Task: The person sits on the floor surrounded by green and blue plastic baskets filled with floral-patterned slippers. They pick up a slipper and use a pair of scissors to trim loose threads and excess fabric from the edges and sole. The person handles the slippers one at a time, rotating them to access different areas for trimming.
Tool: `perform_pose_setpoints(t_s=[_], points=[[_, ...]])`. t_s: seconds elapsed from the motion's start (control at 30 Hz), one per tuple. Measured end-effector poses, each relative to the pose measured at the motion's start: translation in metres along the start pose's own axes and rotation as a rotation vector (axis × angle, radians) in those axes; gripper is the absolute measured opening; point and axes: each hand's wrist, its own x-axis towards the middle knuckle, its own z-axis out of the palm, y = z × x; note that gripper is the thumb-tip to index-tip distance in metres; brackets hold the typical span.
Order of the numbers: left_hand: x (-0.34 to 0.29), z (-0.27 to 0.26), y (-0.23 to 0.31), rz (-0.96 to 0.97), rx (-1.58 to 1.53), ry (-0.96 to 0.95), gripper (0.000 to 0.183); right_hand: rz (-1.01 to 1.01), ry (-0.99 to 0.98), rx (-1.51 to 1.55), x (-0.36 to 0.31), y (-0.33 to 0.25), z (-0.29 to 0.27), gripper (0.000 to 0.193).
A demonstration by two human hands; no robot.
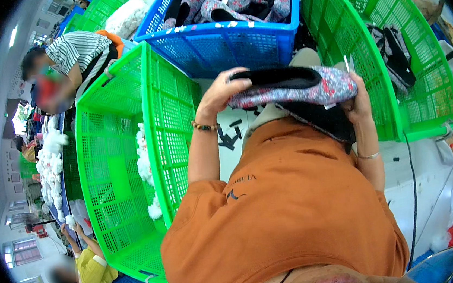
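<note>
In front of my chest a fabric slipper (287, 96), grey with a red and pink pattern and a black lining, lies sideways between my hands. My left hand (221, 94) is closed on its heel end, fingers over the black rim. At the toe end, my right hand (361, 98) grips the same slipper. A second, mostly black piece (320, 122), seemingly another slipper, hangs below it against my orange shirt; whether my right hand holds it too is hard to tell. A thin, pale pointed thing (348, 64) sticks up by my right fingers; its kind is unclear.
Ahead stands a blue crate (223, 46) heaped with similar slippers. Green crates flank me: one on the left (117, 168) with white fluff, others on the right (420, 57), one with dark slippers. Black scraps (230, 138) litter the floor. Two people work at a fluff-covered table (52, 169) leftward.
</note>
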Motion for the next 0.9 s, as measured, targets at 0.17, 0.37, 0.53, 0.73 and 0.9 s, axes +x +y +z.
perform_pose_setpoints(t_s=[0.17, 0.37, 0.53, 0.73, 0.9], points=[[0.004, 0.002, -0.005, 0.077, -0.210, -0.235, 0.054, -0.031, 0.017, -0.010, 0.001, -0.001, -0.017, 0.032], [0.071, -0.081, -0.001, 0.299, -0.567, -0.032, 0.022, -0.111, -0.079, -0.022, -0.001, -0.003, -0.025, 0.036], [0.118, -0.068, 0.017, 0.389, -0.502, 0.441, 0.034, -0.113, -0.072, -0.017, -0.001, -0.001, -0.023, 0.031], [0.085, 0.034, 0.000, 0.238, 0.064, 0.108, 0.023, -0.132, 0.018, -0.002, -0.002, -0.001, -0.041, 0.027], [-0.035, 0.103, 0.111, 0.909, 0.296, -0.061, 0.022, -0.194, 0.096, -0.102, -0.008, -0.006, -0.054, 0.021]])
